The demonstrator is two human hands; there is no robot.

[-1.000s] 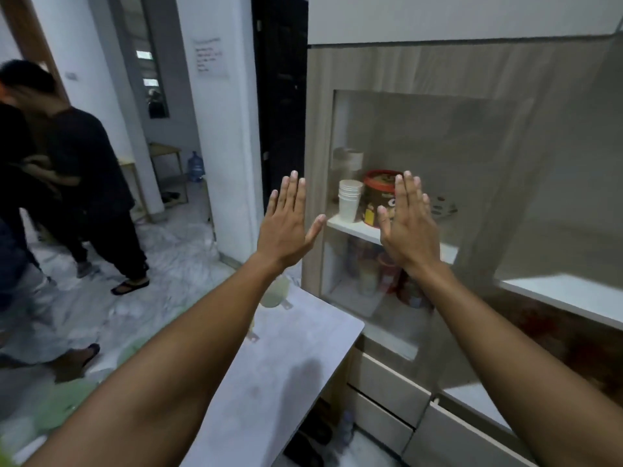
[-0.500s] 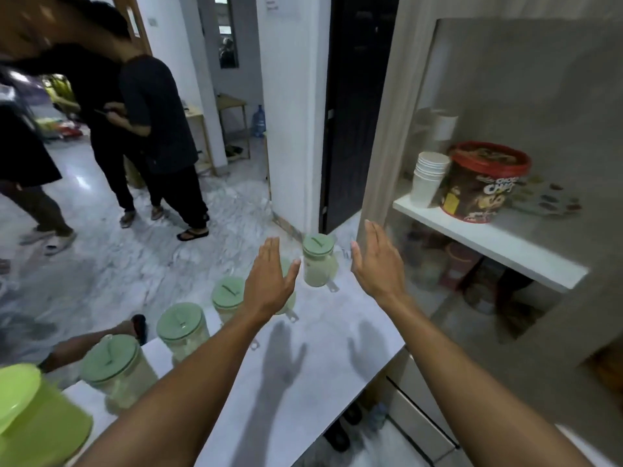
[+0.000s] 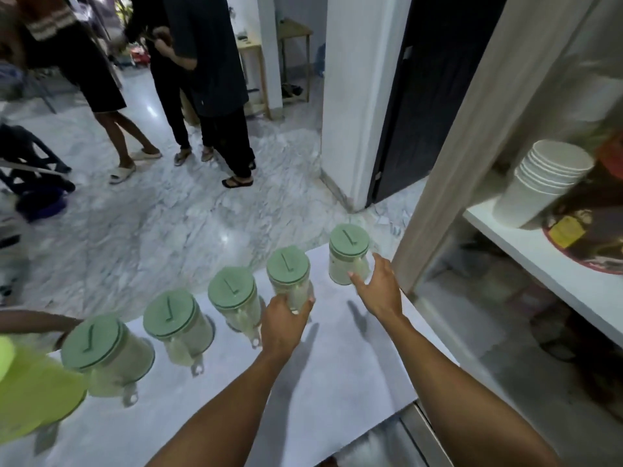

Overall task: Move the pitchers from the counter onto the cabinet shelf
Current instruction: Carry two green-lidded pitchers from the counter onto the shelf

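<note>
Fingers of the left hand (image 3: 282,320) now curl around the second clear green-lidded plastic pitcher (image 3: 290,278); the right hand (image 3: 377,287), spread, touches the end pitcher (image 3: 349,253) nearest the white cabinet shelf (image 3: 553,261). Both have dropped from mid-air, so lifting looks imminent.

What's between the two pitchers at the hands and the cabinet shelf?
Nothing visible on the way: the cabinet front looks open. On the shelf itself, a stack of white cups and a red-rimmed tub fill the near end. Left hand and right hand are already at their pitchers.
</note>
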